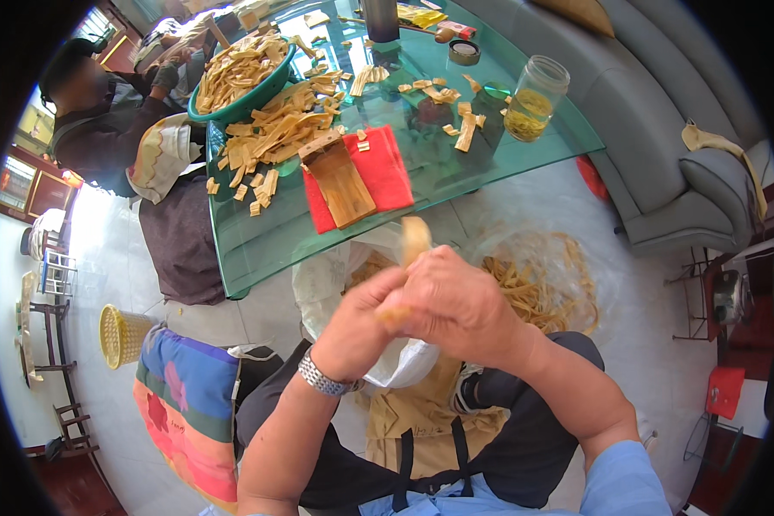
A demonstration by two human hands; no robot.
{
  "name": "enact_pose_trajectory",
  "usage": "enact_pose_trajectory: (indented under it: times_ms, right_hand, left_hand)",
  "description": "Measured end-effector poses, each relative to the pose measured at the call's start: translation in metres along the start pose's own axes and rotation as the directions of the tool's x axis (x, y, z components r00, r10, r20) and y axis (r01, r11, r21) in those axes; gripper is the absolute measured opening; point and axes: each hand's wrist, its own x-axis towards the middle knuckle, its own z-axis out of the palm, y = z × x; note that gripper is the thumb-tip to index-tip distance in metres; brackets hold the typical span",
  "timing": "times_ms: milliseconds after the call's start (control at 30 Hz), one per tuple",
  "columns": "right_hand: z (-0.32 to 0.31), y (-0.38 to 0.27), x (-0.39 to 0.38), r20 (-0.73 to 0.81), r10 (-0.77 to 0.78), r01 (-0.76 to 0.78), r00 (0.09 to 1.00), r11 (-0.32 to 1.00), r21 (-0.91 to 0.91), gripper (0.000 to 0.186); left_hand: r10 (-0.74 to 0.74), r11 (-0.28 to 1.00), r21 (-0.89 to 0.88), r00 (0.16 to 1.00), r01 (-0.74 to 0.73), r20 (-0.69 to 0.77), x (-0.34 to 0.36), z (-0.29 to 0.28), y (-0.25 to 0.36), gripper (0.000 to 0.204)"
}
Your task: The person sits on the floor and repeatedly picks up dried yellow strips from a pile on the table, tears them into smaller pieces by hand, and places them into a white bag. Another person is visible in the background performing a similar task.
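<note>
In front of my lap, my left hand point(361, 314) and my right hand point(460, 301) are pressed together, fingers closed around a pale yellowish strip point(416, 239). One end of the strip stands up above my knuckles; its middle is hidden by my fingers. A similar pale tip shows below them. Beneath my hands sits an open white sack point(314, 288) with strips inside. To its right, a clear plastic bag point(580, 245) holds long pale strips. Just beyond, at the table's near edge, a wooden block point(344, 189) lies on a red cloth point(391, 168).
On the glass table point(258, 258) stand a heaped green basin point(199, 109), loose pale pieces point(279, 129), and a glass jar point(533, 99) of yellowish liquid. Another person point(116, 120) sits at the far left. A grey sofa point(636, 120) is right, a yellow wastebasket point(120, 335) left.
</note>
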Motion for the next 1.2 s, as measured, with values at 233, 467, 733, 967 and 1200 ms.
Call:
enact_pose_trajectory:
  times_ms: [233,467,733,967,1200]
  right_hand:
    - [0.003,0.014,-0.001,-0.096,0.212,-0.213,0.972,0.977,0.008,0.013]
    - [-0.005,0.021,-0.003,0.206,0.762,-0.772,0.614,0.524,0.361,0.035]
    - [-0.016,0.040,-0.004,0.788,0.561,-0.873,0.254,-0.218,0.437,0.037]
    - [-0.015,0.015,0.011,0.446,0.673,-0.806,0.589,0.457,0.375,0.031]
    - [-0.009,0.023,0.008,0.384,0.610,-0.707,0.693,0.472,0.526,0.017]
  left_hand:
    - [-0.119,0.926,0.371,0.985,0.064,0.127,-0.005,-0.006,0.004,0.016]
    - [0.161,0.738,0.668,0.986,-0.089,-0.047,-0.005,-0.014,0.013,0.018]
    - [0.377,0.632,0.704,0.922,-0.324,0.086,-0.004,-0.022,0.006,0.021]
    - [0.010,0.995,0.099,1.000,-0.010,0.003,-0.012,-0.028,0.014,0.028]
    - [0.060,0.990,-0.125,0.997,-0.066,-0.049,-0.012,-0.029,0.012,0.040]
